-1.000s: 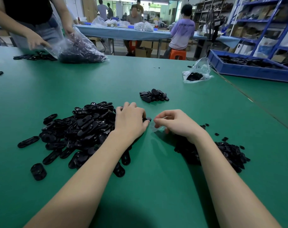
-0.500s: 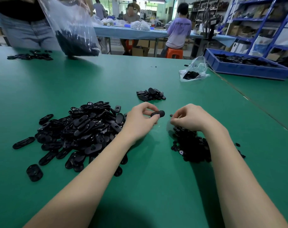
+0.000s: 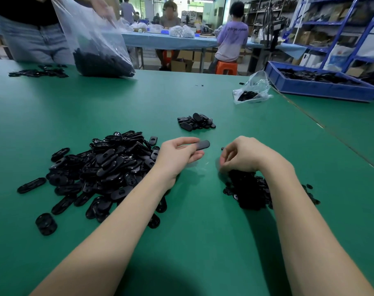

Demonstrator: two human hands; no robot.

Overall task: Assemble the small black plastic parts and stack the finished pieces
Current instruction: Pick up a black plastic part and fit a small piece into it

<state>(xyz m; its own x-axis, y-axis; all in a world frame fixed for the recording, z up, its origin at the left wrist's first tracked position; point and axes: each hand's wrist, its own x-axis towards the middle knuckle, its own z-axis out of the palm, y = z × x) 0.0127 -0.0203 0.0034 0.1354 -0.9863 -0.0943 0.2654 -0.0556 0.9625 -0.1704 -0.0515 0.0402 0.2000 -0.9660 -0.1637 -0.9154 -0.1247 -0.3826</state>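
Note:
My left hand [image 3: 177, 155] pinches a flat black oval part [image 3: 202, 144] between thumb and fingers, held just above the green table [image 3: 181, 242]. To its left lies a big heap of black oval parts [image 3: 104, 167]. My right hand [image 3: 243, 154] hovers with curled fingers over a pile of small black parts [image 3: 248, 189]; whether it holds one is hidden. A small stack of finished pieces [image 3: 195, 122] sits beyond both hands.
Across the table a person lifts a clear bag of black parts [image 3: 100, 58]. A small plastic bag [image 3: 251, 90] lies at the right, a blue bin [image 3: 322, 85] behind it. Loose ovals [image 3: 46, 224] lie at the near left. Other people sit at a far table.
My left hand has lifted an oval part out of the heap and turned it flat. My right hand drew back over the small pile. The person opposite raised the bag.

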